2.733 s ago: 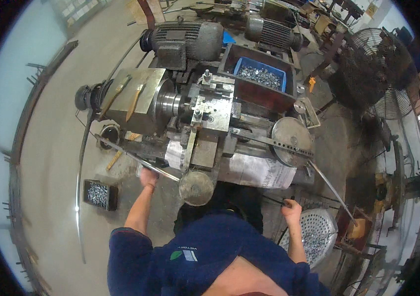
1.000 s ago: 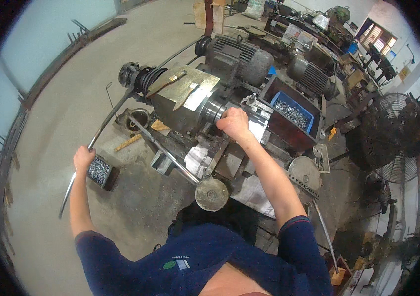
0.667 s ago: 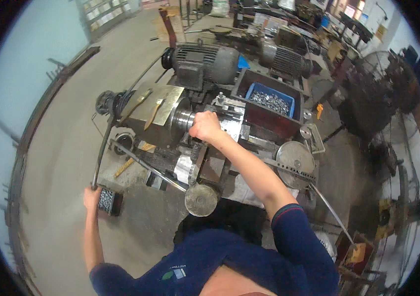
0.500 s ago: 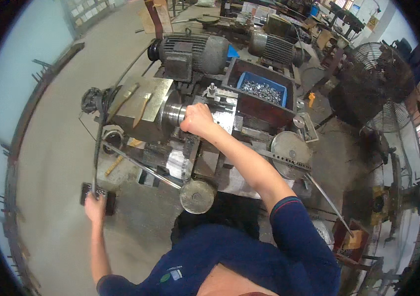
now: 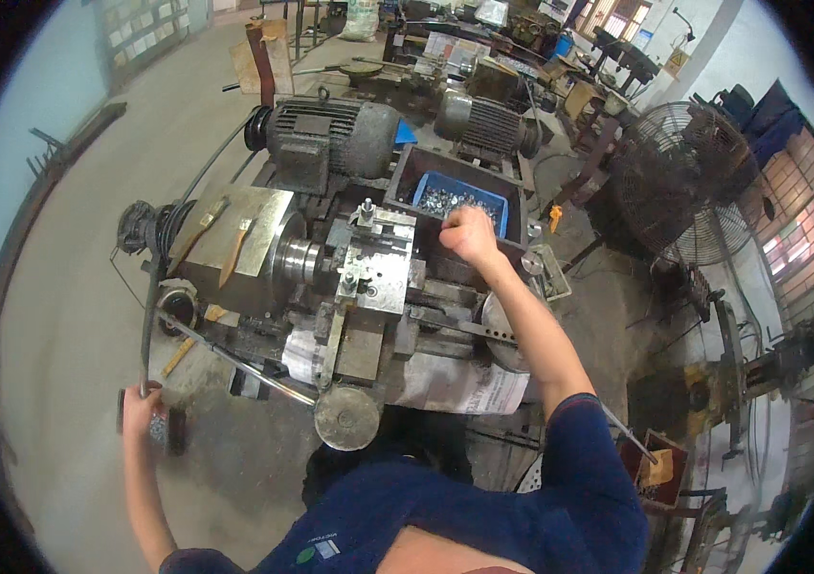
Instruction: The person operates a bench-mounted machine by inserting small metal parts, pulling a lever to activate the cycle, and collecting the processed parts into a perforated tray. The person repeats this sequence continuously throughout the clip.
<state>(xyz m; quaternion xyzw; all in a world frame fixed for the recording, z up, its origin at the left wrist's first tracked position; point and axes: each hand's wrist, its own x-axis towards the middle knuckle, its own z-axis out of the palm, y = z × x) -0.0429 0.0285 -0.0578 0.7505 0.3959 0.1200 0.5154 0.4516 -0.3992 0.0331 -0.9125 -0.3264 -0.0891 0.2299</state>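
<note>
My left hand (image 5: 143, 409) is wrapped round the lower end of a long dark lever (image 5: 151, 320) at the left of the lathe. My right hand (image 5: 469, 235) is closed in a loose fist over the near edge of a blue tray (image 5: 496, 203) of small shiny metal parts (image 5: 443, 201). Whatever its fingers hold, if anything, is hidden. The steel chuck (image 5: 301, 261) of the lathe lies between my hands, with the bright tool block (image 5: 383, 273) to its right.
Two brushes lie on the headstock cover (image 5: 256, 206). A motor (image 5: 330, 139) stands behind it. The blue tray sits in a dark metal box (image 5: 407, 172). A round handwheel (image 5: 346, 418) and a long shiny bar (image 5: 252, 359) are near my body. A large fan (image 5: 680, 182) stands at the right.
My right hand has left the chuck and moved right to the blue tray. The chuck and tool block now show uncovered. My left hand stays on the lever; the whole view has shifted.
</note>
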